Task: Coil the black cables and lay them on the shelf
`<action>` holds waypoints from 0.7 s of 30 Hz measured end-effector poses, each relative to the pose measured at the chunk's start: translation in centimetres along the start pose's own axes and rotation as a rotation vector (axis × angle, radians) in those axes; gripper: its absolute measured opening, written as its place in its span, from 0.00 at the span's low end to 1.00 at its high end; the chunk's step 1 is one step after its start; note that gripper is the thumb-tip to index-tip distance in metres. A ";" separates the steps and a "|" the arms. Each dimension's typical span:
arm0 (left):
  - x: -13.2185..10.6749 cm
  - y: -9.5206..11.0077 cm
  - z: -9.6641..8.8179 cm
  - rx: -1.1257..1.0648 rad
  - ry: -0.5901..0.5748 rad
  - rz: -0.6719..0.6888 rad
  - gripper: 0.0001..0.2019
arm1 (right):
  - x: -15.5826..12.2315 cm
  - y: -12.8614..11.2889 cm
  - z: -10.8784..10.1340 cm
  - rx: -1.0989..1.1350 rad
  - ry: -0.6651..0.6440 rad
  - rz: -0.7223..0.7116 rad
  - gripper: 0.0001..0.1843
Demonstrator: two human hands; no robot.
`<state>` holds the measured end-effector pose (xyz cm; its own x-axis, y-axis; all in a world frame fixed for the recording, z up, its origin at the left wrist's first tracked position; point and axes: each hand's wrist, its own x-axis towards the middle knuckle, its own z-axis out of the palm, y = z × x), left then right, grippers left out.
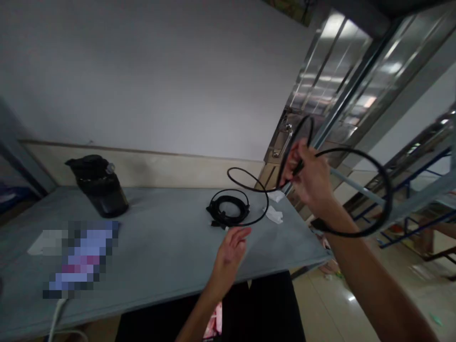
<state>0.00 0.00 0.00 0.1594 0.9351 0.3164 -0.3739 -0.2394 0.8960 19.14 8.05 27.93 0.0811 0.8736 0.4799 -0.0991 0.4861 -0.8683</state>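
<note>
Raised above the right side of the table, my right hand (pixel 309 173) is closed around a black cable (pixel 384 178). One loop of the cable hangs over my right forearm, and another runs left and down toward a coiled black bundle (pixel 230 210) lying on the table. My left hand (pixel 233 249) is just in front of that bundle, fingers loosely bent and apart, and nothing shows in it. A small white piece on the cable sits close to its fingertips.
A black bottle (pixel 98 185) stands at the table's back left. A blurred-out flat object (pixel 83 259) lies at the left with a white cord (pixel 55 318). Crumpled white paper (pixel 273 214) is near the right edge. A metal bed frame (pixel 420 194) stands at the right.
</note>
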 end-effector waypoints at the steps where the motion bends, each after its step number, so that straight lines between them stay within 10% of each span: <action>1: -0.3 -0.1 0.6 -0.123 0.073 -0.052 0.30 | -1.4 1.5 0.8 0.000 -0.038 0.072 0.25; 7: -0.2 1.1 -1.6 -0.243 0.343 -0.117 0.27 | -7.8 11.0 2.6 -0.145 -0.486 0.572 0.23; 12: -2.9 3.9 -1.8 -0.370 0.389 -0.310 0.25 | -10.0 17.1 2.0 -0.503 -0.526 0.384 0.13; 17: -4.2 7.9 2.2 -0.519 0.534 -0.333 0.21 | -12.9 15.1 1.3 -0.819 -0.504 0.018 0.30; 21: -3.7 10.2 4.3 -0.570 0.559 -0.345 0.25 | -15.7 12.3 1.0 -0.848 -0.318 0.082 0.23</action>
<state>-0.52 -6.98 9.32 -0.0677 0.9582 -0.2779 -0.8120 0.1089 0.5735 15.67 0.31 9.83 -0.1844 0.9308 0.3156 0.6807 0.3526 -0.6421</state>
